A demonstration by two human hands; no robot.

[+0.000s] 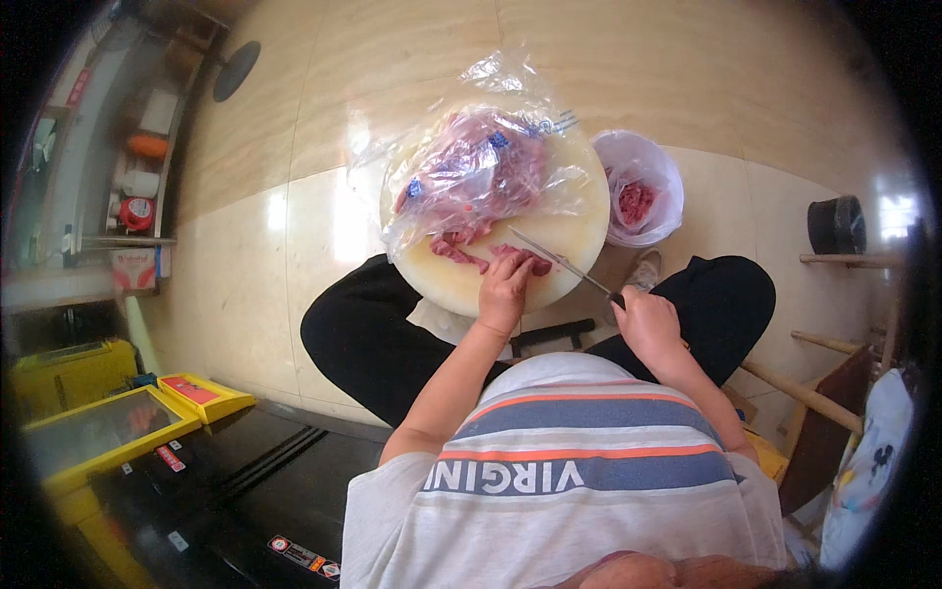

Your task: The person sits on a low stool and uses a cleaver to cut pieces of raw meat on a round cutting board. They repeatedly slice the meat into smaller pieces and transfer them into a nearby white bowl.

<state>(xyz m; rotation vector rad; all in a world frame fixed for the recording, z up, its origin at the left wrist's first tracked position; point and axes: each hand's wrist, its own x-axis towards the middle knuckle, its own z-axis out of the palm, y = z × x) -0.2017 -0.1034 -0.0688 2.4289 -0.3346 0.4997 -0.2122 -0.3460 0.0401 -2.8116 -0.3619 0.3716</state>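
Observation:
A round, pale cutting board (432, 280) lies in front of me between my knees. On its far part sits a large lump of raw meat (481, 162), partly covered by a clear plastic bag (535, 128). My left hand (504, 290) presses on a strip of raw meat (535, 263) near the board's front edge, its fingers closed over it. More cut meat (453, 247) lies just left of those fingers. In my right hand (648, 322) is the dark handle of a knife (569, 267); its blade points up and left across the board, beside the held strip.
A white bucket (638, 187) lined with plastic stands right of the board, with small meat pieces inside. A shelf unit (128, 226) is at the left. Black and yellow equipment (216, 461) fills the lower left, and a wooden stool (814, 393) stands at the right.

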